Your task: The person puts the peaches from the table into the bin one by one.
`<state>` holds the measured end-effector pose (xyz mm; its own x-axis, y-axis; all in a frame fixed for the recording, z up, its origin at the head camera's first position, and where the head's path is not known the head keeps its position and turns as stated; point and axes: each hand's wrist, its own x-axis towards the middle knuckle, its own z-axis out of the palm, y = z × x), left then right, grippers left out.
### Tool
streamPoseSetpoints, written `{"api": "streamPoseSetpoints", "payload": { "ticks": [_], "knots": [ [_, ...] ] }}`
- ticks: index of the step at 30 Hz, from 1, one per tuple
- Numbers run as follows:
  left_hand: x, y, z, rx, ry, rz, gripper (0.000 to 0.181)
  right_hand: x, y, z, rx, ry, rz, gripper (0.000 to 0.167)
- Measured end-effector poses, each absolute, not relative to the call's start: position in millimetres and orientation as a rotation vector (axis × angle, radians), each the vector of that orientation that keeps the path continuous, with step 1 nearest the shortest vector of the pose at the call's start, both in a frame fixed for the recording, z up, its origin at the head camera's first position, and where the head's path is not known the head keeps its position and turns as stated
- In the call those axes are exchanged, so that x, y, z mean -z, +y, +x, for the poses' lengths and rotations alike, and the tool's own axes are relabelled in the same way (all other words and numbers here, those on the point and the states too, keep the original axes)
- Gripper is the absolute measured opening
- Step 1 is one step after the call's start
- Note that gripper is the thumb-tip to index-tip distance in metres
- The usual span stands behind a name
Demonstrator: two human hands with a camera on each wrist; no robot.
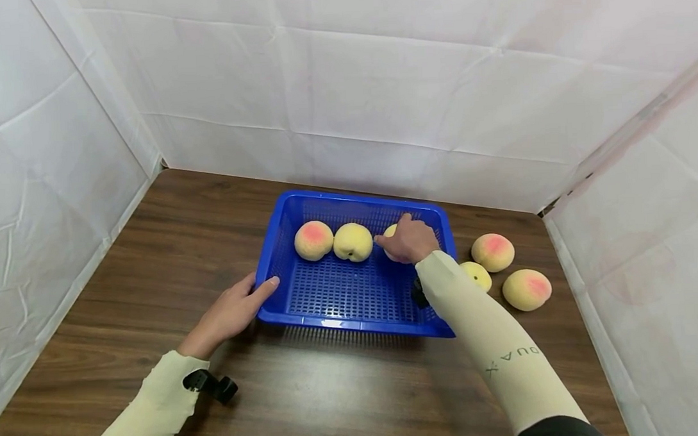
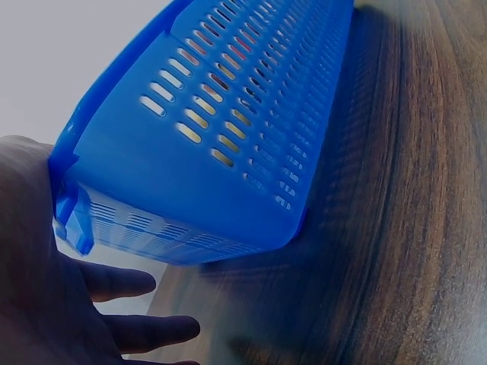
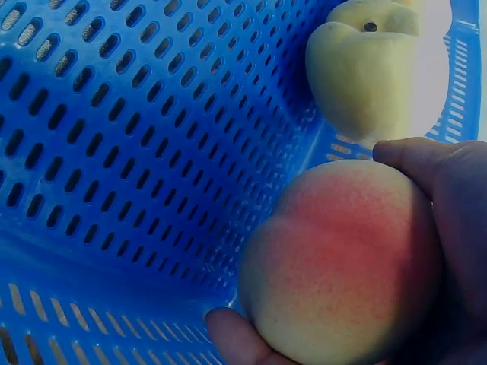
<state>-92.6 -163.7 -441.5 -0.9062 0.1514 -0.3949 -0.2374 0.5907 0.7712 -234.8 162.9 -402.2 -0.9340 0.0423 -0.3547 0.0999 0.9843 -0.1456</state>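
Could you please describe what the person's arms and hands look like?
The left hand and right hand wear no gloves. The left sleeve and right sleeve are pale cream, with black devices at the wrists. Dark lettering marks the right one, which meets black material.

In the head view, the right hand (image 1: 409, 240) hides much of the peach (image 3: 342, 258) in its grip, and the right sleeve (image 1: 482, 329) covers part of another peach (image 1: 479, 277) and of the blue basket (image 1: 353, 325). The left wrist view crops the left hand (image 2: 46, 300); through the basket's slots (image 2: 153, 106), fruit (image 2: 235, 130) shows only in scraps.
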Motion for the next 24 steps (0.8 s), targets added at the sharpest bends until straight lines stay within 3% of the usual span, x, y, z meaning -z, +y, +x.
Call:
{"api": "streamPoseSetpoints", "payload": {
  "ticks": [24],
  "knots": [
    [442.5,-163.3,-93.9,-1.250,2.408,-0.070,0.087,414.0,156.4,-234.0,0.249,2.773,0.165,0.096]
  ]
}}
